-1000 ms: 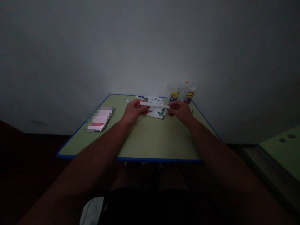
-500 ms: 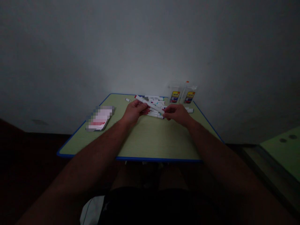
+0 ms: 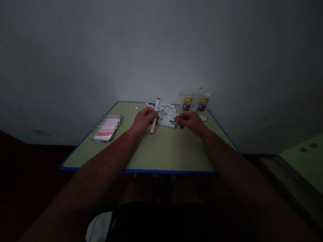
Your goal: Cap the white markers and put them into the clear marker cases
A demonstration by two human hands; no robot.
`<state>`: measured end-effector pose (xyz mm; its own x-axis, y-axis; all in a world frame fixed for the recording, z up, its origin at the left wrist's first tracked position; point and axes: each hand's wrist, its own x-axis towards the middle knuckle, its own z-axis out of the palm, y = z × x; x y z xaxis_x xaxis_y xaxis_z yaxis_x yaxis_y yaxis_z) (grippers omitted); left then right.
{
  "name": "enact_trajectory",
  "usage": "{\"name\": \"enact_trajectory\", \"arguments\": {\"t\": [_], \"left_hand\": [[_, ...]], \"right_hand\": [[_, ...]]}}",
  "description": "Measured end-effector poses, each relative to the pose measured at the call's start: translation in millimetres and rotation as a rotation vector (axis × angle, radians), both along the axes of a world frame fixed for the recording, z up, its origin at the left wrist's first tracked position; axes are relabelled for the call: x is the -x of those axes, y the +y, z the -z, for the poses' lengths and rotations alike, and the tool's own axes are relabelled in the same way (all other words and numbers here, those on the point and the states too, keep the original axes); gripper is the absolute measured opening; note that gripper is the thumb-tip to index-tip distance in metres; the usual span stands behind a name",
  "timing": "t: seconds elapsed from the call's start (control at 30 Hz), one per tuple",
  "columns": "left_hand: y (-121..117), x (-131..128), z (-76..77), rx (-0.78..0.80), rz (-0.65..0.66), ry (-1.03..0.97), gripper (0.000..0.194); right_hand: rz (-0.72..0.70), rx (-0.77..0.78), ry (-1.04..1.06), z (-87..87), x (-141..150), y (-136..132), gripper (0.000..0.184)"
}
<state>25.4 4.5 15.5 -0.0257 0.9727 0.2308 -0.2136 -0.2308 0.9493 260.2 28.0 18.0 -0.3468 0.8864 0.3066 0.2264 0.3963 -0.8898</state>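
Note:
A white marker (image 3: 153, 123) with red ends stands steeply tilted in my left hand (image 3: 144, 120), pinched between thumb and fingers. Its top end points toward the wall, its lower end toward me. My right hand (image 3: 189, 120) is closed in a pinch just right of the loose markers (image 3: 167, 124); what its fingertips hold, if anything, is hidden. Several of these white markers lie in a loose pile between and behind both hands. A small white cap-like piece (image 3: 136, 108) lies apart on the left.
Two clear plastic cases (image 3: 202, 104) with yellow and blue labels stand at the back right. A phone-like device (image 3: 107, 127), partly blurred out, lies on the left of the blue-edged table (image 3: 161, 158). A plain wall (image 3: 151, 50) rises behind.
The marker has swung from slanting across both hands to nearly upright in my left hand. Its end has left my right fingers, which stay in about the same place.

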Motion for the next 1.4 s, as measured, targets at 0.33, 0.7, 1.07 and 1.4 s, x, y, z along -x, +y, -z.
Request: {"name": "enact_trajectory", "arguments": {"t": [0.33,0.7,1.07,1.4], "left_hand": [[-2,-2,2.3,-0.037,0.051,0.218,0.028],[-2,-1,7.5,-0.097,0.126,0.445,0.022],[-1,2,8.2,-0.116,-0.007,0.604,0.022],[8,7,12.6,-0.153,-0.088,0.675,0.028]], "right_hand": [[0.008,0.002,0.058,-1.4,1,-1,0.031],[-0.027,-0.026,0.076,-0.9,7,-2,0.04],[0.113,0.068,0.256,-2.2,0,5,0.035],[0.187,0.184,0.405,-4.2,-9,9,0.039]]}}
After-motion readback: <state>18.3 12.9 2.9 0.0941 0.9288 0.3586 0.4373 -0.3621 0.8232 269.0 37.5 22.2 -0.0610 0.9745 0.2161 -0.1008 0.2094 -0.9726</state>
